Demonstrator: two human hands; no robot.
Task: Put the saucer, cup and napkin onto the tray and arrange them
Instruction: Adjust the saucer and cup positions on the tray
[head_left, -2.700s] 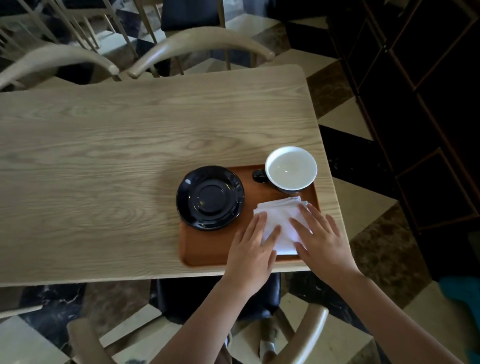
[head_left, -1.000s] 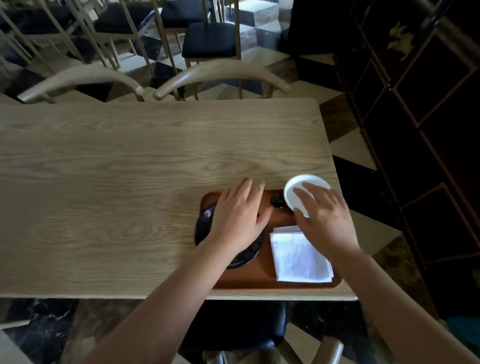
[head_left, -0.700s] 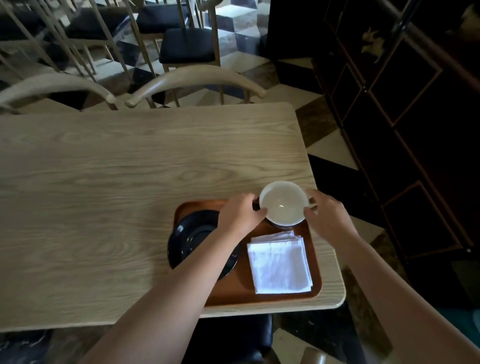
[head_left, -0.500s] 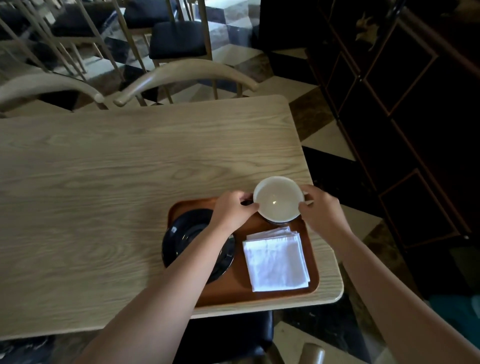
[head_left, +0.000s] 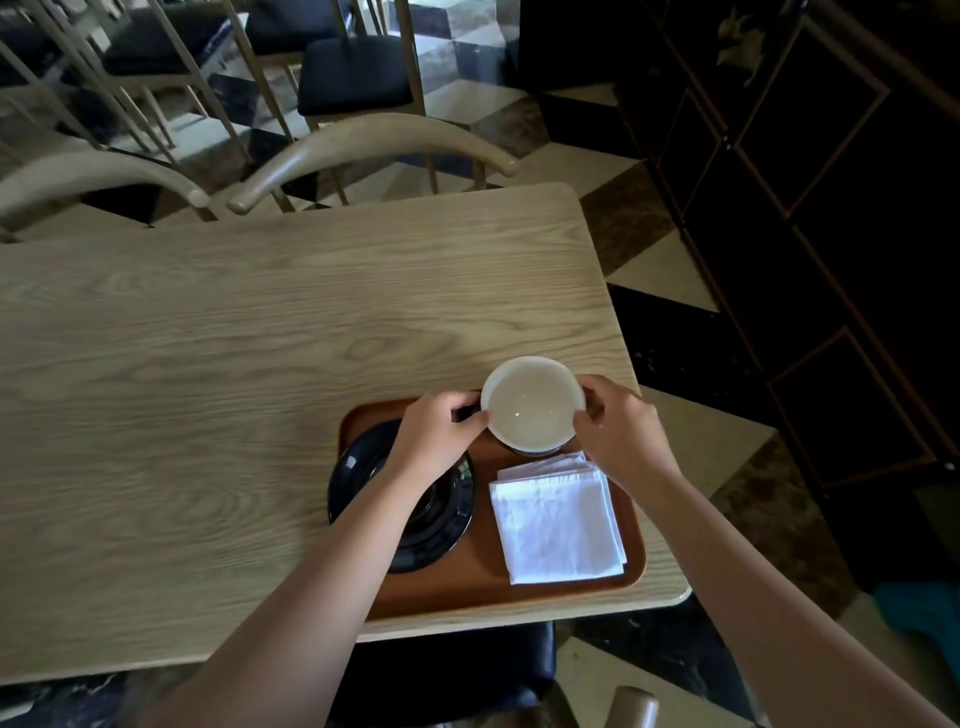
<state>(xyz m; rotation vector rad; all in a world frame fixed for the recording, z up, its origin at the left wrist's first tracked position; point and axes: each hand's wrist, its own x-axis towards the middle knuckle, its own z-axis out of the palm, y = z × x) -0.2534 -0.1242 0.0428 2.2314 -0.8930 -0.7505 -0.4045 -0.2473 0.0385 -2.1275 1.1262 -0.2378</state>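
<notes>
Both hands now clasp the cup (head_left: 531, 402) at the tray's (head_left: 485, 592) far edge: left grip (head_left: 435, 435) at its handle, right grip (head_left: 618, 432) on its rim.

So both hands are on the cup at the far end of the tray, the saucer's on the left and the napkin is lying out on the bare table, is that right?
Not quite: the head view shows the napkin lying on the tray, at its right, near the cup. The rest holds: the left hand and right hand are on the cup, and the saucer is on the left.

Views: one, head-worn
Position: above the table's (head_left: 260, 364) near right corner
Facing: forward and steeply down
Range: arm's reach, wide-angle
</notes>
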